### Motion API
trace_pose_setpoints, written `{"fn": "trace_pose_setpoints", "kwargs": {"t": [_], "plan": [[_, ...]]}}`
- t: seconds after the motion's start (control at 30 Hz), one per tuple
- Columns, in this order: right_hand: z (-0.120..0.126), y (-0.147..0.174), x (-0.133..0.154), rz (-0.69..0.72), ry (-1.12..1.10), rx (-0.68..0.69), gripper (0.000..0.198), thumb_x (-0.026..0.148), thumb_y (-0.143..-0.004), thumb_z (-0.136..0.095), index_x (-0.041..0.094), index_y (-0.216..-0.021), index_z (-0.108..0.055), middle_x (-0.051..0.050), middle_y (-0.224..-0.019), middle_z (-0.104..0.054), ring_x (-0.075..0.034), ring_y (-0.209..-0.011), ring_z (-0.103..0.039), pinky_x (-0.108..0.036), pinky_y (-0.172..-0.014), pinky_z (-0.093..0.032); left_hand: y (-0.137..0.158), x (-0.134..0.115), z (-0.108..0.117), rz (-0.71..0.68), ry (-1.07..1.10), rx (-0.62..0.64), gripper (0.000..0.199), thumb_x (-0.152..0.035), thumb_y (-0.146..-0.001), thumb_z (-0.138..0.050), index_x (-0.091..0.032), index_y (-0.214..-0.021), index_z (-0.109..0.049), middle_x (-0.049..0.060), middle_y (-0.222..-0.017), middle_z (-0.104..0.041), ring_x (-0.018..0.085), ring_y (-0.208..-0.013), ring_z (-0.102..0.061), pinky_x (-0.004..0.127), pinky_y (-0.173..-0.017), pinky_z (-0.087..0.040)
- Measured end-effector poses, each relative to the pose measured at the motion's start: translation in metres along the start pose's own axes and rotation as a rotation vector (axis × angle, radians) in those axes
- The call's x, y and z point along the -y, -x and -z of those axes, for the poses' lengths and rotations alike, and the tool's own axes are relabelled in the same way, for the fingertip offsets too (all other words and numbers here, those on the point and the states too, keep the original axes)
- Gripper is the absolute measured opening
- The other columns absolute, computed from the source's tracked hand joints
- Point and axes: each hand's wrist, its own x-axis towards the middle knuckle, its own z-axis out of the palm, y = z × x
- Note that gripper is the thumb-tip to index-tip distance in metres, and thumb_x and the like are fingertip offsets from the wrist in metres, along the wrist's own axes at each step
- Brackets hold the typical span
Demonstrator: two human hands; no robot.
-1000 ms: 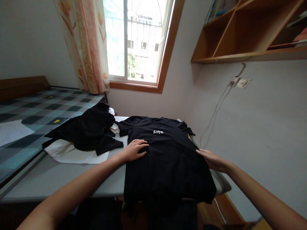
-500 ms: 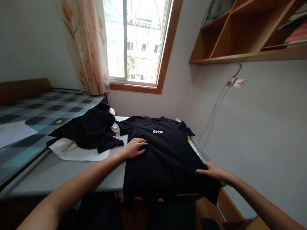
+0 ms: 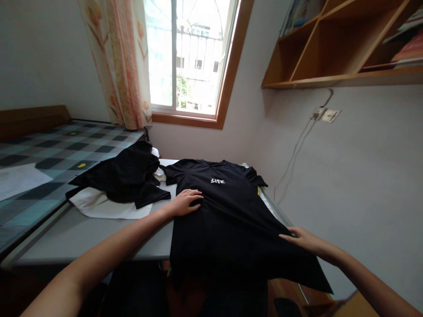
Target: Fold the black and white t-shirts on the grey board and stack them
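A black T-shirt (image 3: 228, 220) with white lettering on the chest is spread over a light table (image 3: 95, 240), its collar toward the window and its hem hanging past the near edge. My left hand (image 3: 187, 202) lies flat on the left part of the shirt, fingers stretched out. At the shirt's right side, my right hand (image 3: 304, 240) pinches the fabric, drawing that lower corner out beyond the table. Creases run diagonally between the two hands.
Left of the shirt, a heap of black clothing (image 3: 128, 174) lies over white cloth (image 3: 109, 209). A checked bed (image 3: 33, 145) with white paper (image 3: 23, 179) adjoins the table. On the right are a wall, a hanging cable (image 3: 294, 158) and wooden shelves (image 3: 350, 39) overhead.
My right hand has moved a little to the right, pulling the shirt's lower right side outward, so its corner reaches further. My left hand has stayed in place.
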Motion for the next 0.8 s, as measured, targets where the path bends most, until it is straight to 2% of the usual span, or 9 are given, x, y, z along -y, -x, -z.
{"fn": "trace_pose_setpoints", "kwargs": {"t": [0.1,0.2,0.3,0.4,0.47,0.53,0.63,0.73,0.8], "plan": [[0.004,0.009,0.0,-0.034,-0.091,0.137,0.048,0.06,-0.059,-0.074,0.015,-0.077,-0.072,-0.006,-0.084,-0.074,-0.029,-0.087,-0.069,-0.033,-0.076,-0.056,0.007,-0.004,0.007,-0.031,-0.003,0.003,0.041,-0.041,-0.091,-0.056,-0.025,-0.128,-0.061,0.008,-0.145,-0.05,0.026,-0.135,-0.043,0.042,-0.114,-0.032],[0.009,0.015,-0.003,0.005,-0.155,0.161,0.044,0.054,-0.056,-0.076,0.018,-0.081,-0.071,-0.005,-0.084,-0.074,-0.027,-0.083,-0.07,-0.032,-0.072,-0.057,0.022,-0.013,0.021,-0.155,-0.001,0.087,0.058,-0.053,-0.085,-0.062,-0.03,-0.137,-0.053,0.006,-0.152,-0.039,0.03,-0.142,-0.031,0.046,-0.117,-0.026],[0.012,0.013,-0.009,-0.181,0.065,0.144,0.031,0.04,-0.046,-0.08,0.021,-0.061,-0.062,-0.001,-0.051,-0.062,-0.022,-0.05,-0.064,-0.031,-0.047,-0.052,0.042,-0.022,0.039,-0.218,0.007,0.186,0.074,-0.057,-0.073,-0.073,-0.034,-0.139,-0.051,0.006,-0.152,-0.037,0.034,-0.14,-0.03,0.047,-0.115,-0.028],[0.013,0.004,-0.006,-0.304,0.255,0.093,0.034,0.036,-0.049,-0.078,0.023,-0.05,-0.047,0.002,-0.035,-0.047,-0.017,-0.034,-0.052,-0.027,-0.035,-0.041,0.059,-0.027,0.056,-0.181,0.021,0.204,0.061,-0.05,-0.07,-0.078,-0.034,-0.126,-0.062,0.007,-0.133,-0.05,0.029,-0.123,-0.048,0.04,-0.106,-0.039],[0.015,-0.005,0.006,-0.225,0.314,0.009,0.032,0.043,-0.057,-0.075,0.023,-0.054,-0.05,-0.001,-0.041,-0.053,-0.016,-0.034,-0.051,-0.026,-0.035,-0.038,0.065,-0.027,0.065,-0.186,0.049,0.239,0.045,-0.045,-0.071,-0.079,-0.032,-0.112,-0.069,0.004,-0.117,-0.057,0.023,-0.106,-0.056,0.034,-0.097,-0.043],[0.016,-0.017,0.024,-0.06,0.408,-0.113,0.031,0.049,-0.067,-0.068,0.021,-0.06,-0.057,-0.005,-0.052,-0.062,-0.017,-0.04,-0.056,-0.027,-0.039,-0.039,0.068,-0.027,0.069,-0.214,0.095,0.293,0.037,-0.045,-0.07,-0.08,-0.03,-0.103,-0.072,0.002,-0.104,-0.061,0.02,-0.095,-0.058,0.03,-0.089,-0.044],[0.014,-0.043,0.058,0.209,0.603,-0.29,0.03,0.048,-0.08,-0.057,0.02,-0.071,-0.066,-0.008,-0.071,-0.07,-0.022,-0.065,-0.066,-0.029,-0.057,-0.046,0.067,-0.025,0.069,-0.205,0.161,0.321,0.035,-0.049,-0.071,-0.079,-0.025,-0.096,-0.074,0.002,-0.092,-0.063,0.018,-0.088,-0.059,0.027,-0.082,-0.045],[0.003,-0.08,0.088,0.298,0.654,-0.354,0.03,0.045,-0.087,-0.051,0.02,-0.085,-0.068,-0.007,-0.078,-0.071,-0.021,-0.073,-0.067,-0.029,-0.067,-0.048,0.06,-0.02,0.061,-0.109,0.196,0.262,0.027,-0.047,-0.085,-0.067,-0.023,-0.096,-0.074,0.003,-0.094,-0.064,0.017,-0.088,-0.06,0.026,-0.081,-0.046],[-0.008,-0.107,0.104,0.379,0.62,-0.347,0.032,0.043,-0.089,-0.05,0.018,-0.099,-0.069,-0.01,-0.094,-0.072,-0.022,-0.085,-0.067,-0.03,-0.078,-0.05,0.05,-0.015,0.052,-0.033,0.181,0.162,0.026,-0.042,-0.089,-0.061,-0.022,-0.102,-0.072,0.005,-0.1,-0.064,0.017,-0.092,-0.061,0.027,-0.085,-0.047]]}}
